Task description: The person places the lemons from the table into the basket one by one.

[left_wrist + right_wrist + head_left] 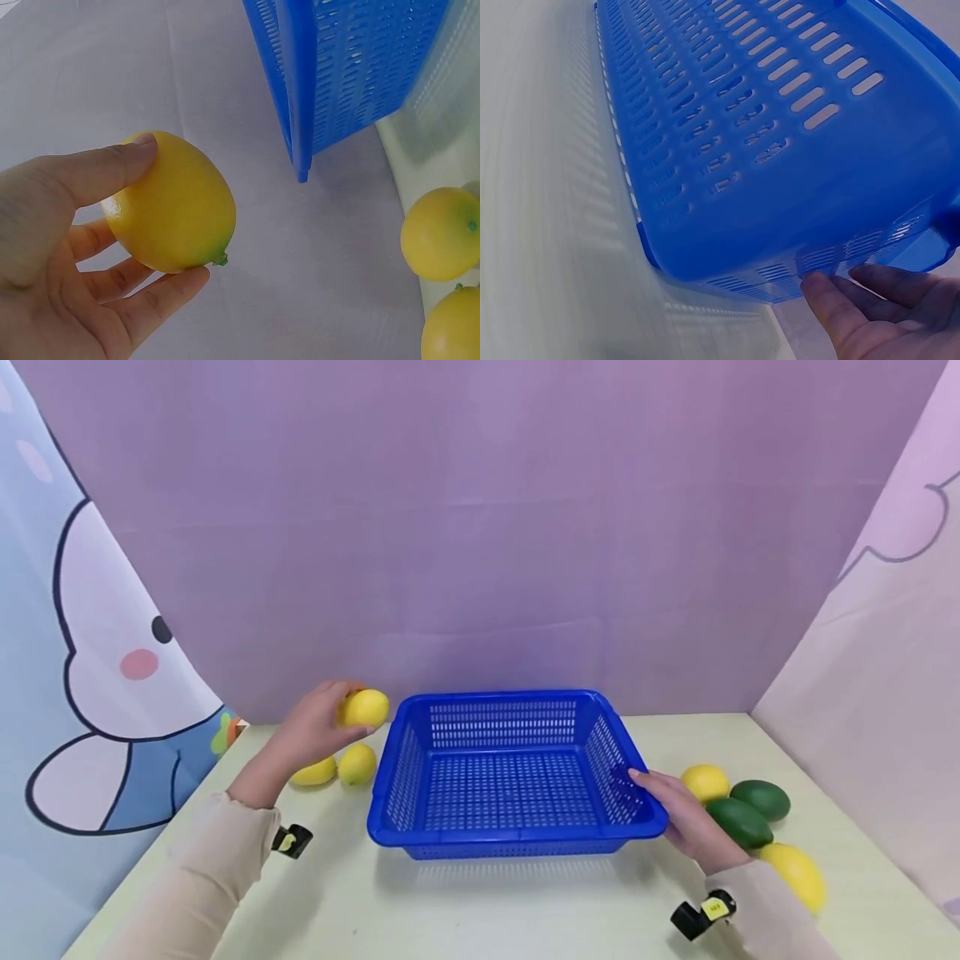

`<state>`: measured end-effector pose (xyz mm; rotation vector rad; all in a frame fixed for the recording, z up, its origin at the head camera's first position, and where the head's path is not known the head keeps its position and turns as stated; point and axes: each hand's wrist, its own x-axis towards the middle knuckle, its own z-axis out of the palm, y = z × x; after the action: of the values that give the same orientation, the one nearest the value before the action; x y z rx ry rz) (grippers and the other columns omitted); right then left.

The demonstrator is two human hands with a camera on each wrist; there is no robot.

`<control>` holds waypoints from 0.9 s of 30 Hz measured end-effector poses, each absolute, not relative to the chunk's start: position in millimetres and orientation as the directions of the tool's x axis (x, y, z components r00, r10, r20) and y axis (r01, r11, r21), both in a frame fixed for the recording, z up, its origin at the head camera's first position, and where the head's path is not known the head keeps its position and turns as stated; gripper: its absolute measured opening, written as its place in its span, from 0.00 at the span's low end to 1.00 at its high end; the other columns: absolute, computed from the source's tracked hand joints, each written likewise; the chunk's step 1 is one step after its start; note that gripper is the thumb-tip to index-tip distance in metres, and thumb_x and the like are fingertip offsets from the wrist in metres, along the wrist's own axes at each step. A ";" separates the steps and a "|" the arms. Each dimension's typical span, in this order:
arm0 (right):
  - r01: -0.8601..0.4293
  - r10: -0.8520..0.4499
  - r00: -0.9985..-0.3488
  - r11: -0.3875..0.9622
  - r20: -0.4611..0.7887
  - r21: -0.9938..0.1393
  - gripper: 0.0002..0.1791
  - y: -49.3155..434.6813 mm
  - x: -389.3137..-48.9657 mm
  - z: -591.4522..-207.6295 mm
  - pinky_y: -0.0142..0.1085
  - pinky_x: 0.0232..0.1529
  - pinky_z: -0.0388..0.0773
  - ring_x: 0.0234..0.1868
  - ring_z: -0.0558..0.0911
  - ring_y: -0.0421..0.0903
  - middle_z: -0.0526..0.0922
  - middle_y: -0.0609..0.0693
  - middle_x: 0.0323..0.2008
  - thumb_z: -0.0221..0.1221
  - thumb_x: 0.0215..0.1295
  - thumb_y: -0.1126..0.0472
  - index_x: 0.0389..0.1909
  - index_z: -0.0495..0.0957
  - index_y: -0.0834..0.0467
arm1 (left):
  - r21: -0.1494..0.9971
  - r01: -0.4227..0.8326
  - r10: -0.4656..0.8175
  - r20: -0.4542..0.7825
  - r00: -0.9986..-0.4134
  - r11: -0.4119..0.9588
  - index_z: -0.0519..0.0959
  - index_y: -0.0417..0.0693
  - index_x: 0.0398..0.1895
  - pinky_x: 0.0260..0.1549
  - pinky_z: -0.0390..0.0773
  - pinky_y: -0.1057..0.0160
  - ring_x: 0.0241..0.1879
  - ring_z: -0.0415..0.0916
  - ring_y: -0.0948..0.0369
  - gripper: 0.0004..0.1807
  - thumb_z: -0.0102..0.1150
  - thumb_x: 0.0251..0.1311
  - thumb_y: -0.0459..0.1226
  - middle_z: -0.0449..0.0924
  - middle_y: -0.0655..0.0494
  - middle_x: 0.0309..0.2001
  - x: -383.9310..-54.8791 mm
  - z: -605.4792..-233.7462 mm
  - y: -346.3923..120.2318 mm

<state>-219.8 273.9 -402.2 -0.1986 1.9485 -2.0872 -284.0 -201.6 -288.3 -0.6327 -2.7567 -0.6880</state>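
In the head view my left hand (318, 722) holds a yellow lemon (366, 707) up beside the left rim of a blue plastic basket (510, 837). The left wrist view shows the thumb on one side of this lemon (176, 206) and fingertips on the other, its green stem end pointing away from the palm. My right hand (686, 818) grips the basket's right side, a digit lying over the rim. From the right wrist, fingers (829, 304) meet the basket's end wall (780, 274); part of their contact is hidden. The basket's inside holds nothing visible.
Two more lemons lie left of the basket, one beside its wall (357, 765) and one under the left forearm (315, 772). Right of the basket sit a lemon (705, 783), two dark green oval fruits (761, 799) and a larger yellow fruit (797, 875). A purple cloth (495, 527) hangs behind the table.
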 end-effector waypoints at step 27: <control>0.086 -0.310 -0.949 -0.076 -0.058 -0.993 0.22 271.8 -221.1 -406.8 0.39 0.41 0.82 0.39 0.83 0.47 0.83 0.52 0.40 0.41 0.75 0.51 0.57 0.69 0.62 | 0.498 0.475 0.395 0.263 -0.880 0.726 0.67 0.38 0.61 0.45 0.75 0.51 0.45 0.70 0.49 0.29 0.62 0.58 0.38 0.73 0.43 0.52 -306.4 -268.9 -168.9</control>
<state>-221.1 271.8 -406.8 -0.2435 1.9287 -2.1108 -306.4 -168.9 -268.9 -0.7067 -2.7880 -0.8613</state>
